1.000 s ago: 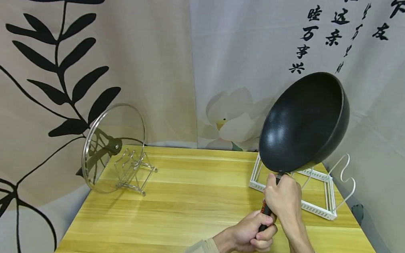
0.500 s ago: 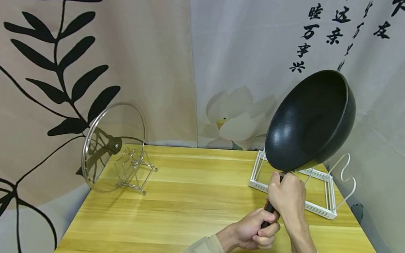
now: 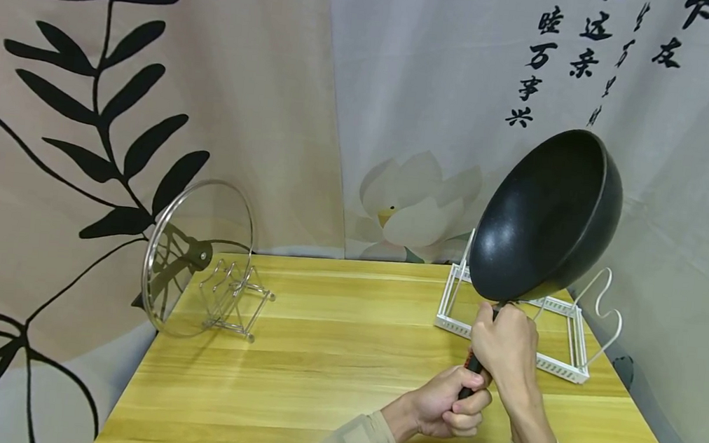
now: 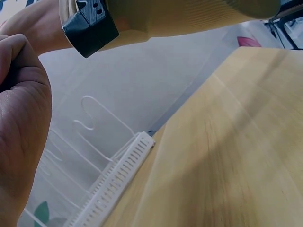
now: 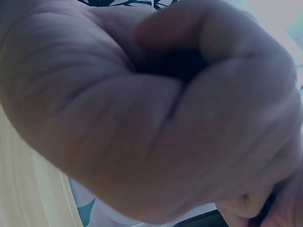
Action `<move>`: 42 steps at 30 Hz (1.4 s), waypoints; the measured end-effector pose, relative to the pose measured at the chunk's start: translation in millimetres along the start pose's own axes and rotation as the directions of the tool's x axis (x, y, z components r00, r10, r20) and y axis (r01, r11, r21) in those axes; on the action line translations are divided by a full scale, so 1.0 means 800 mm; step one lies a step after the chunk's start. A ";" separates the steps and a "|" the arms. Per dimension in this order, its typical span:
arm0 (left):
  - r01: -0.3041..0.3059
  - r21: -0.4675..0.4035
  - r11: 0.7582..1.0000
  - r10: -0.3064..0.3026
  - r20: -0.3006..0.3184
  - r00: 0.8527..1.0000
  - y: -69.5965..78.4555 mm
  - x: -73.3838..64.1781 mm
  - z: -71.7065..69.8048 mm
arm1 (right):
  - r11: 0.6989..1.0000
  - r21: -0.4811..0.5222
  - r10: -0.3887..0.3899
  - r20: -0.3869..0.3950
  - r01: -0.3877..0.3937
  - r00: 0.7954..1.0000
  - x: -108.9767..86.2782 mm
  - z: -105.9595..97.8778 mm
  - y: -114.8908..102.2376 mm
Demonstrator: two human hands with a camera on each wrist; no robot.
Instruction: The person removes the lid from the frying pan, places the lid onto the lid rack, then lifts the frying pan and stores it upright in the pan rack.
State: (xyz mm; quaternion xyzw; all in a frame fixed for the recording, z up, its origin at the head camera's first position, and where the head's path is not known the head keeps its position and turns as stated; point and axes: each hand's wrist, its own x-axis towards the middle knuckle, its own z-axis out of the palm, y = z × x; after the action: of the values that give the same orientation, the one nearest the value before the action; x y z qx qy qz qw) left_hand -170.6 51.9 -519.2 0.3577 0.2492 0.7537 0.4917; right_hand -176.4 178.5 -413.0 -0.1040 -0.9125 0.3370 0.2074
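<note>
A deep black wok (image 3: 547, 217) hangs tilted above the back right of the table, its dark inside turned toward me and to the left. My right hand (image 3: 504, 344) grips the upper part of its black handle (image 3: 473, 365), close under the pan. Lower down, my left hand (image 3: 447, 405) holds the handle's end, thumb and fingers curled round it. The right wrist view is filled by the curled right hand (image 5: 165, 109). In the left wrist view, part of the left hand (image 4: 21, 123) shows at the left edge.
Under and behind the wok stands a white rack (image 3: 560, 368) with curved wire dividers. At the table's left, a glass lid (image 3: 199, 257) stands upright in a small metal wire rack (image 3: 245, 310). A printed curtain (image 3: 276, 102) closes off the back of the wooden table (image 3: 343, 347).
Both hands and the wok have shifted slightly to the right; the wok has dipped a little in the last half second. The grip on the handle is the same.
</note>
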 end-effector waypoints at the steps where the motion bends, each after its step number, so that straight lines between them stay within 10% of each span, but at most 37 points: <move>1: 0.001 -0.003 1.000 -0.001 -0.001 1.000 -0.001 0.000 0.000 | 1.000 -0.001 0.004 0.006 -0.004 1.000 0.000 0.000 0.000; 42: -0.024 -0.067 0.997 0.021 -0.045 0.999 0.001 -0.008 -0.016 | 0.999 0.025 0.023 0.120 -0.026 0.992 0.017 0.022 0.013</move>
State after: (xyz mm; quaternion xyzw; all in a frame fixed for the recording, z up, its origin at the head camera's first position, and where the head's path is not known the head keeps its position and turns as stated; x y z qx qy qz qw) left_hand -179.4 45.6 -528.1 0.3269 0.2304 0.7749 0.4894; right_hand -195.9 180.7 -427.9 -0.0921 -0.9174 0.3571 0.1494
